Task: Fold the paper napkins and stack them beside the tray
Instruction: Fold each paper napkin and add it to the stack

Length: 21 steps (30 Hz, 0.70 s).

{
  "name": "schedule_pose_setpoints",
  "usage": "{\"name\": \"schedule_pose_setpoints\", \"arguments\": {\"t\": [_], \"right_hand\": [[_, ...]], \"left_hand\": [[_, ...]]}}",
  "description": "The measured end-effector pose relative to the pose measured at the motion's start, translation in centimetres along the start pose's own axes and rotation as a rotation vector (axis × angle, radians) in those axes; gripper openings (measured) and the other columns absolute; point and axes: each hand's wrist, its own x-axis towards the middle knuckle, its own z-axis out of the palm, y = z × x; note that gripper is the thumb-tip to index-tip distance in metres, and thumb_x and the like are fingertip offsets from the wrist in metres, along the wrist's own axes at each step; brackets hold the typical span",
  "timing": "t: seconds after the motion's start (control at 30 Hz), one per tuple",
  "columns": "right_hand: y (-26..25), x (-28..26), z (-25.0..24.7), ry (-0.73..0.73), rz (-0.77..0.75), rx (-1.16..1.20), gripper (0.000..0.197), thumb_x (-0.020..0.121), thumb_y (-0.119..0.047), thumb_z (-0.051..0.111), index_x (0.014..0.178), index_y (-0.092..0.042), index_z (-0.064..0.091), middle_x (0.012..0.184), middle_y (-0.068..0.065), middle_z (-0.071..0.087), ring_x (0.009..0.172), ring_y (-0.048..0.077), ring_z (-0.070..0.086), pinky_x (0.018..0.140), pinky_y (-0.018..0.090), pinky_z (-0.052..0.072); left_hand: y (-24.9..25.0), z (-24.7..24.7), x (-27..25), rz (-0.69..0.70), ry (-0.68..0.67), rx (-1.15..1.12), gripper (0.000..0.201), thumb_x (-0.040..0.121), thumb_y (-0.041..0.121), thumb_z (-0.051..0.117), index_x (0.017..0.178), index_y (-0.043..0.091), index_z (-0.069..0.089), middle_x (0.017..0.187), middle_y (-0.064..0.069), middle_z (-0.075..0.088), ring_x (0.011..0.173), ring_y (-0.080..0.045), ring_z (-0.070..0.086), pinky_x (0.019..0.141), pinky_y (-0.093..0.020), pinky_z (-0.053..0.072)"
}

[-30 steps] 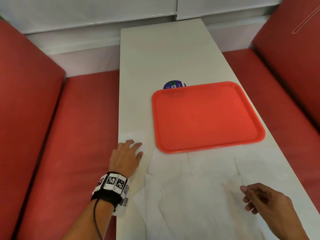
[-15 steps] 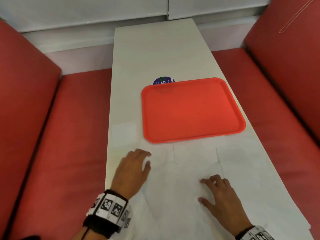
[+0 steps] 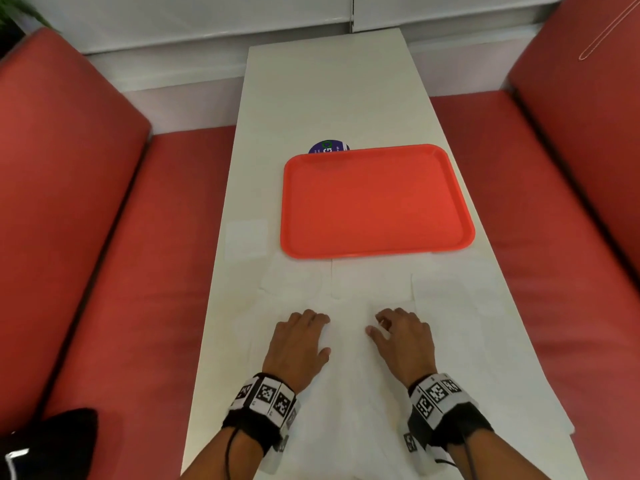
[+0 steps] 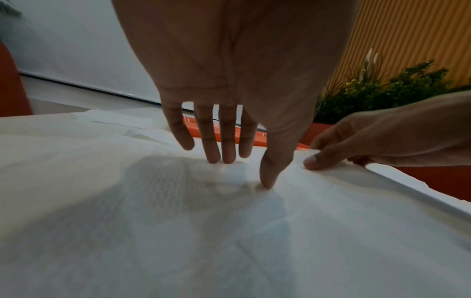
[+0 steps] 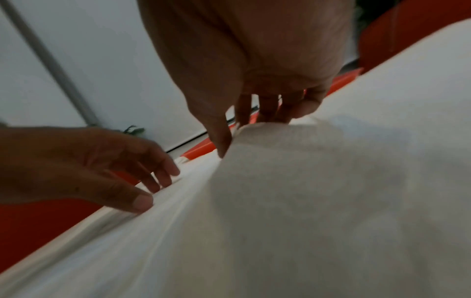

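Observation:
Several white paper napkins lie spread and overlapping on the white table, in front of the orange tray. One folded napkin lies flat to the left of the tray. My left hand rests on the top napkin, its straight fingertips and thumb pressing the paper. A little to the right, my right hand curls its fingers and thumb over the same napkin. It pinches the far edge, and the paper bulges up there.
Red bench seats run along both sides of the narrow table. A round blue sticker peeks out behind the tray. A black object lies on the left seat near me. The table beyond the tray is bare.
My left hand left the folded napkin beside the tray and came back onto the spread napkins. My right hand moved in from the right and took hold of the napkin's edge.

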Motion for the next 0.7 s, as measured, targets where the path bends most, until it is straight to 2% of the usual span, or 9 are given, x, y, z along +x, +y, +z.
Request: {"name": "schedule_pose_setpoints", "arguments": {"t": [0.07, 0.17, 0.23, 0.37, 0.43, 0.53, 0.6, 0.67, 0.7], "right_hand": [[-0.1, 0.0, -0.2, 0.095, -0.117, 0.034, 0.021, 0.097, -0.037, 0.059, 0.109, -0.024, 0.069, 0.101, -0.003, 0.07, 0.094, 0.023, 0.063, 0.078, 0.034, 0.037], [0.2, -0.3, -0.8, 0.208, -0.296, 0.055, 0.021, 0.099, -0.032, 0.054, 0.106, -0.025, 0.072, 0.089, -0.005, 0.073, 0.08, 0.021, 0.068, 0.074, 0.037, 0.048], [0.5, -0.6, -1.6, 0.253, -0.385, 0.055, 0.021, 0.099, -0.027, 0.056, 0.111, -0.026, 0.072, 0.094, -0.006, 0.075, 0.08, 0.02, 0.069, 0.078, 0.039, 0.052], [0.8, -0.9, -3.7, 0.288, -0.4, -0.035, 0.034, 0.099, -0.032, 0.049, 0.129, -0.032, 0.065, 0.122, -0.002, 0.068, 0.103, 0.021, 0.065, 0.095, 0.043, 0.049], [0.8, -0.9, -5.0, 0.254, -0.442, 0.026, 0.034, 0.1, -0.032, 0.049, 0.13, -0.033, 0.064, 0.126, -0.005, 0.063, 0.11, 0.018, 0.061, 0.098, 0.039, 0.046], [-0.3, -1.3, -8.2, 0.07, -0.51, 0.329, 0.025, 0.105, -0.031, 0.049, 0.118, -0.027, 0.069, 0.113, -0.014, 0.064, 0.106, 0.004, 0.06, 0.093, 0.03, 0.048], [-1.6, -1.5, -10.7, -0.023, -0.491, 0.519, 0.023, 0.102, -0.03, 0.052, 0.111, -0.023, 0.072, 0.104, -0.014, 0.068, 0.102, 0.005, 0.064, 0.087, 0.026, 0.05], [-2.9, -1.6, -12.8, -0.032, -0.454, 0.645, 0.021, 0.101, -0.028, 0.054, 0.107, -0.021, 0.072, 0.102, -0.012, 0.071, 0.101, 0.009, 0.066, 0.088, 0.03, 0.053], [-3.4, -1.6, -13.5, -0.027, -0.449, 0.681, 0.019, 0.101, -0.028, 0.054, 0.106, -0.022, 0.072, 0.101, -0.011, 0.071, 0.1, 0.01, 0.067, 0.089, 0.034, 0.054]], "left_hand": [[0.3, -0.2, -0.2, -0.026, 0.021, -0.011, 0.063, 0.095, 0.044, 0.056, 0.151, 0.028, 0.033, 0.146, 0.008, 0.043, 0.13, -0.016, 0.043, 0.107, -0.033, 0.035], [0.7, -0.9, -0.3, -0.064, 0.099, -0.125, 0.078, 0.091, 0.046, 0.061, 0.157, 0.026, 0.024, 0.154, 0.006, 0.037, 0.137, -0.016, 0.039, 0.111, -0.032, 0.032], [0.9, -1.7, -0.3, -0.069, 0.127, -0.194, 0.084, 0.09, 0.045, 0.064, 0.159, 0.025, 0.02, 0.158, 0.005, 0.032, 0.142, -0.016, 0.035, 0.115, -0.032, 0.029], [1.6, -3.3, -0.3, -0.035, 0.167, -0.259, 0.081, 0.089, 0.042, 0.066, 0.157, 0.028, 0.025, 0.158, 0.009, 0.033, 0.143, -0.012, 0.033, 0.117, -0.03, 0.025], [2.2, -4.0, -0.5, 0.006, 0.205, -0.3, 0.072, 0.087, 0.04, 0.069, 0.15, 0.03, 0.037, 0.15, 0.014, 0.041, 0.137, -0.007, 0.038, 0.116, -0.029, 0.03], [3.1, -5.1, -0.8, 0.026, 0.254, -0.403, 0.055, 0.085, 0.04, 0.073, 0.134, 0.033, 0.048, 0.129, 0.024, 0.049, 0.121, -0.004, 0.047, 0.103, -0.023, 0.037], [3.5, -6.1, -1.1, 0.0, 0.224, -0.52, 0.048, 0.085, 0.042, 0.074, 0.127, 0.036, 0.051, 0.12, 0.022, 0.06, 0.108, -0.003, 0.057, 0.093, -0.023, 0.047], [4.2, -7.1, -1.4, -0.015, 0.164, -0.665, 0.034, 0.087, 0.04, 0.075, 0.118, 0.033, 0.06, 0.106, 0.015, 0.071, 0.094, 0.0, 0.065, 0.083, -0.024, 0.055], [4.5, -7.3, -1.5, -0.039, 0.138, -0.746, 0.025, 0.089, 0.038, 0.075, 0.111, 0.031, 0.065, 0.1, 0.012, 0.074, 0.089, 0.0, 0.068, 0.082, -0.029, 0.058]]}}
